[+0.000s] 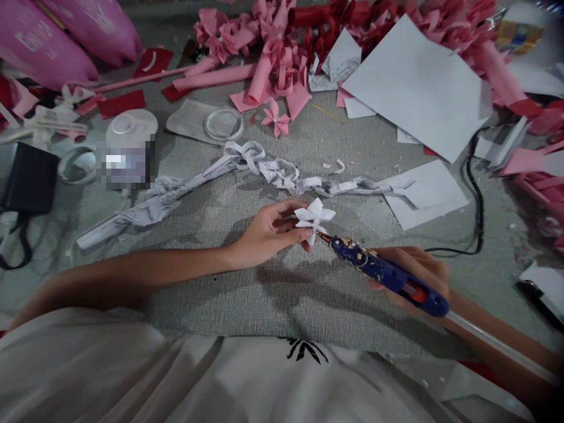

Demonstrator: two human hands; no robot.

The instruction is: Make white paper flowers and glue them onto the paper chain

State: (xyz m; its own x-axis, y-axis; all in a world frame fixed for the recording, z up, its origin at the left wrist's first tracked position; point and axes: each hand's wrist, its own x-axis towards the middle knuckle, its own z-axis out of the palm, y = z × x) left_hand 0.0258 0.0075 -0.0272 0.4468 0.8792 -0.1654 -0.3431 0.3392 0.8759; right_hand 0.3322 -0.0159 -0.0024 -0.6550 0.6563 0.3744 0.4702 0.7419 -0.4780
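Far left edge of the grey mat (247, 294): black pouch (29, 176), then a white jar (127, 147). Mid-mat, a white paper chain (273, 173) runs left-right. Left hand (264, 235) pinches 1 white paper flower (314, 217) by its base. Right hand (414, 273) is wrapped around a blue glue gun (388, 276), long axis pointing up-left, nozzle touching the flower's underside.
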